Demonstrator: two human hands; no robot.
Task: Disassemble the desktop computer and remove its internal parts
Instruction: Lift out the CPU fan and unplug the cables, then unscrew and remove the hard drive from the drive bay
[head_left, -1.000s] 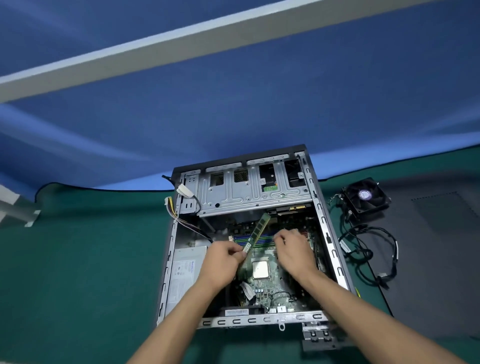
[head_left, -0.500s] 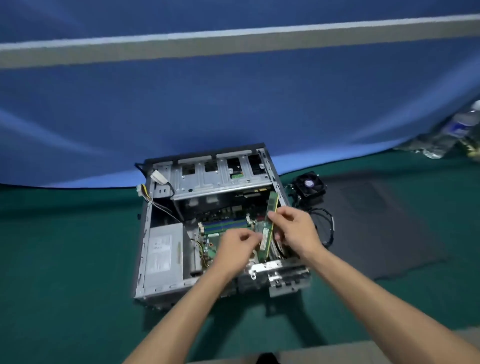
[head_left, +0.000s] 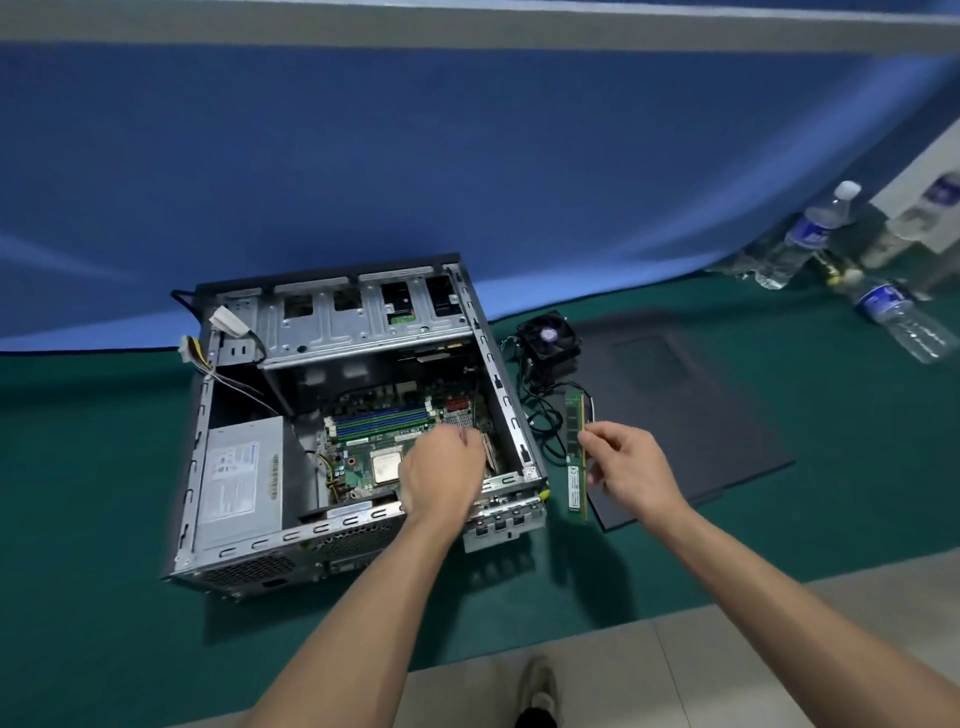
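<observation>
Memory stick out of the case, right hand holding it up beside the open tower.

The right hand (head_left: 631, 467) is pinching the green memory stick (head_left: 574, 457) between thumb and fingers, holding it on end just right of the computer case (head_left: 498, 374), over the cables near the removed fan (head_left: 549, 335). The left hand (head_left: 441, 467) is hovering inside the case above the motherboard (head_left: 363, 441), fingers loosely curled, holding nothing I can see. The grey power supply (head_left: 239, 478) is sitting in the left bay.
</observation>
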